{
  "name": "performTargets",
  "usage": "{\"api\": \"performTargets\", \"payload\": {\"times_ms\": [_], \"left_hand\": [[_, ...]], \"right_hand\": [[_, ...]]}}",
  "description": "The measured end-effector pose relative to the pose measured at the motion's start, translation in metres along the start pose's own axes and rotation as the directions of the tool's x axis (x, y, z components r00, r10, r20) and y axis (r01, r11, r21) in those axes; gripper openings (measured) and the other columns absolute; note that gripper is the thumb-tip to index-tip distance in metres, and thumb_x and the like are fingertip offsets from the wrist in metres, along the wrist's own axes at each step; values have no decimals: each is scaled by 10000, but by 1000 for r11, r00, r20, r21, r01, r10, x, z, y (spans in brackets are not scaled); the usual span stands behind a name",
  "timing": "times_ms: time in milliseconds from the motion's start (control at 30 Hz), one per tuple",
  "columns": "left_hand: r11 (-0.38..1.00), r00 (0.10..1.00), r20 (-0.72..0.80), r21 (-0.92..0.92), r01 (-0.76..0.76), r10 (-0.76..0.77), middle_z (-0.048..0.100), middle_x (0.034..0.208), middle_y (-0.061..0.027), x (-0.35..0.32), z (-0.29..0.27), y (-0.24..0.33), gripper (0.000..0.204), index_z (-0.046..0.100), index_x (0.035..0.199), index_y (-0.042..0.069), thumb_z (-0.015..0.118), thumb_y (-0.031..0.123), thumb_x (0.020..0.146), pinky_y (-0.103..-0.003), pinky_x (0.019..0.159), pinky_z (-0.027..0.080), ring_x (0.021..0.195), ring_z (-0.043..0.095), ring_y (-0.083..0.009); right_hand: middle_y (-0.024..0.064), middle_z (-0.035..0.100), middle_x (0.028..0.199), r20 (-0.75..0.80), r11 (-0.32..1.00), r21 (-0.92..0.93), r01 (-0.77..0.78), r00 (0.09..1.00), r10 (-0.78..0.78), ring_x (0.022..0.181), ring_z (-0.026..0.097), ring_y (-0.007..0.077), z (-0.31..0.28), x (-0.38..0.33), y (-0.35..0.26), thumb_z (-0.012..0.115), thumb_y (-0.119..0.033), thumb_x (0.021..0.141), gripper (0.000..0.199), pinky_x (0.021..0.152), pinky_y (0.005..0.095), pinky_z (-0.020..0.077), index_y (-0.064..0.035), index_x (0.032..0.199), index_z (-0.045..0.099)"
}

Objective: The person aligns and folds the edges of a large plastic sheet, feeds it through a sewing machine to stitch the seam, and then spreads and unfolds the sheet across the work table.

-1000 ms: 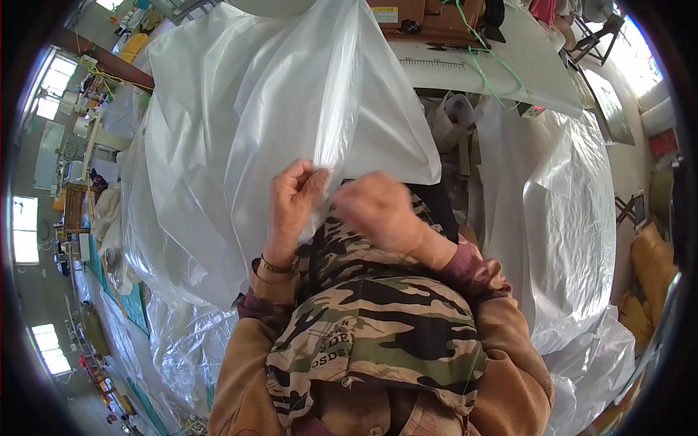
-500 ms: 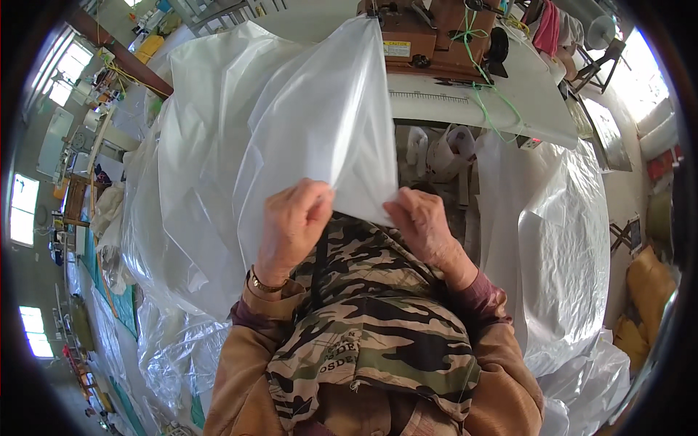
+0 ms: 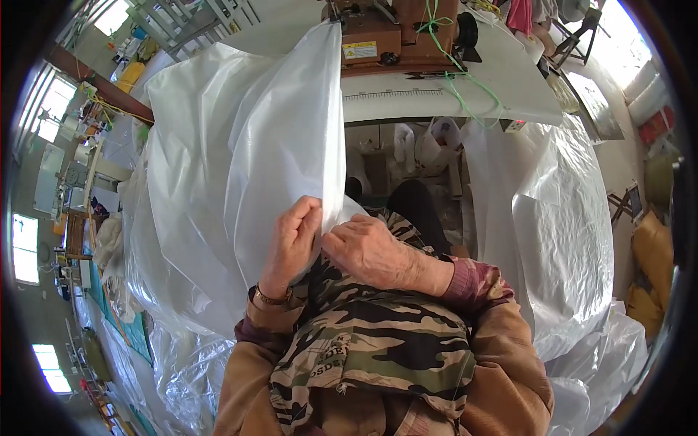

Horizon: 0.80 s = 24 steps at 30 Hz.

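A large white plastic sheet (image 3: 283, 138) hangs from the table toward my lap, its right edge drawn into a narrow fold. The upper end of that fold reaches the needle area of a brown sewing machine (image 3: 392, 33). My left hand (image 3: 294, 236) pinches the sheet near the lower end of the fold. Close beside it on the right, my right hand (image 3: 367, 251) is closed on the same edge, fingers curled toward the left hand. The fingertips of both hands are partly hidden by the sheet and knuckles.
The pale machine table (image 3: 509, 94) carries a printed ruler (image 3: 392, 94) and a loose green cord (image 3: 465, 94). Below it stand white bags (image 3: 440, 149). More crinkled plastic sheeting (image 3: 563, 240) hangs at the right. A camouflage apron (image 3: 385, 338) covers my lap.
My right hand has come left and across, close to the left hand. The sheet's right edge, spread between the hands before, is now a narrow fold.
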<state>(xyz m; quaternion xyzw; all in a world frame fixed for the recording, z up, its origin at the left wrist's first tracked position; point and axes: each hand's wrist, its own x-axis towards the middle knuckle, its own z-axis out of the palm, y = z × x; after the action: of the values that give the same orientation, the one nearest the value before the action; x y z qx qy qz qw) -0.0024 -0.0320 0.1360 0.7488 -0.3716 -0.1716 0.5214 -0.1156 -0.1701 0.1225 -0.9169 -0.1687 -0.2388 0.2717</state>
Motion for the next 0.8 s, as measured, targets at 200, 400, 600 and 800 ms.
{"api": "performTargets", "payload": {"times_ms": [200, 400, 600, 800], "left_hand": [[1000, 989, -144, -4, 27, -27, 425, 665, 75, -7, -11, 1, 123, 568, 832, 20, 630, 78, 920, -216, 513, 289, 617, 365, -12], [938, 952, -199, 305, -165, 232, 439, 673, 79, 18, -83, 67, 103, 592, 829, 11, 651, 48, 904, -198, 526, 275, 627, 348, -9], [738, 921, 186, 554, -386, 343, 545, 665, -34, 51, -111, 160, 57, 607, 848, -7, 618, 32, 887, -287, 528, 379, 557, 471, -133], [417, 779, 604, 673, -611, 166, 540, 758, -137, 29, -82, 97, 67, 509, 836, 21, 563, 16, 797, -433, 587, 478, 698, 596, -311]], "right_hand": [[109, 611, 920, -121, 937, 310, 161, 984, -129, 861, 619, 297, 35, -9, 33, 702, -117, 803, 274, 793, 407, 493, -28, 1040, 598], [212, 506, 1308, -421, 664, 614, -426, 535, 732, 1209, 487, 328, 125, 71, 87, 676, -265, 861, 603, 1041, 420, 385, 14, 1348, 457], [205, 642, 1127, -306, -25, 951, 308, 927, -219, 1033, 620, 325, 145, 285, -30, 582, -267, 877, 357, 852, 406, 500, -14, 1128, 600], [208, 645, 1100, 20, 236, 969, 74, 929, -370, 1013, 622, 331, 173, 215, -61, 584, -259, 874, 325, 836, 410, 504, -19, 1092, 605]]}}
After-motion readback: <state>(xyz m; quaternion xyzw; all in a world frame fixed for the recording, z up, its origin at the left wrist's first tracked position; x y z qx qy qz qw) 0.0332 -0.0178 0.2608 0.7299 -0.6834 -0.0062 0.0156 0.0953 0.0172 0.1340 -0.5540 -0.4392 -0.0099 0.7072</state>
